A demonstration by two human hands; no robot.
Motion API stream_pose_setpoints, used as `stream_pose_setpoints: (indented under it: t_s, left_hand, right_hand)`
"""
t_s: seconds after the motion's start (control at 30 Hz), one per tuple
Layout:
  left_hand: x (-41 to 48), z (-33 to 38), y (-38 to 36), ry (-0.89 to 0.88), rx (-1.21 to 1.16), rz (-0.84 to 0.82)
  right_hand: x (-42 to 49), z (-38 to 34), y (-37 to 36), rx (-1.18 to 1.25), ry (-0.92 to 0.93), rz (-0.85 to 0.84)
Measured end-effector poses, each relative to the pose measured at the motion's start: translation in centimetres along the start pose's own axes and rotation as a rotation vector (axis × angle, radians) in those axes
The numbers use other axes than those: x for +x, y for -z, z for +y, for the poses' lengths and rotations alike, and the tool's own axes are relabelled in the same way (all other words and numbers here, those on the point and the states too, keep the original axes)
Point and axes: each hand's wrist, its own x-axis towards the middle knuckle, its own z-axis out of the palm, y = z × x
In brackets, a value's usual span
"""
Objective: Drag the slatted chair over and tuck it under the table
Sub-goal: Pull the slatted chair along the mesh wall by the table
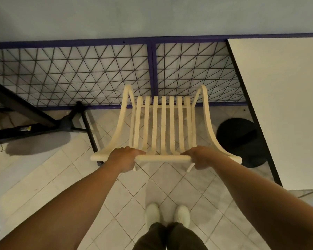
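Forearms first, both mine, reaching straight out and slightly down from the bottom corners, wrists level. Item: left hand (124, 158), palm down, fingers wrapped over the top rail, closed on it. Item: right hand (204, 157), same pose, gripping the same rail near its other end; the hands sit well apart, about evenly either side of the middle. Item: slatted chair (163, 127), cream, seen from behind and above, standing on the tiled floor (170, 186) directly ahead of me, its front toward the purple mesh fence (79, 73). I judge it light moulded plastic or painted wood, stiff and smooth, likely to scrape or chatter when dragged; the rounded rail is the sound place to hold. Item: table (287, 114), white top with dark edge, just to the chair's right, black round base (242, 141) beneath; the chair is not yet under it.
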Motion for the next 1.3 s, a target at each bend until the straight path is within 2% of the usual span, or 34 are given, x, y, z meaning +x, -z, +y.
stream_pose_setpoints:
  t_s: [0.13,0.3,0.37,0.63,0.87,0.97,1.3]
  left_hand:
    - [-1.1,0.9,-1.4,0.082,-0.072,0.214]
    - [-3.7,3.2,-2.6,0.244,-0.42,0.425]
    - [-4.5,3.9,-2.9,0.259,-0.434,0.448]
    - [-2.8,1.8,-1.3,0.138,-0.099,0.16]
    - [-0.1,0.5,-0.2,0.085,-0.021,-0.067]
    - [0.3,0.1,0.2,0.018,0.062,-0.087]
    - [0.5,-3.6,2.0,-0.145,0.082,-0.118]
  right_hand:
    - [-0.9,1.1,0.4,-0.014,0.019,-0.031]
    - [-0.9,0.8,0.5,-0.007,0.015,-0.035]
    - [-0.9,0.9,0.4,-0.002,0.02,-0.024]
    - [-1.2,1.2,0.2,-0.015,0.054,0.002]
    - [-0.9,1.3,-0.9,0.06,0.031,0.052]
    - [-1.4,0.8,-0.9,0.079,0.011,0.058]
    - [-2.1,-3.9,-2.7,0.267,-0.158,0.099]
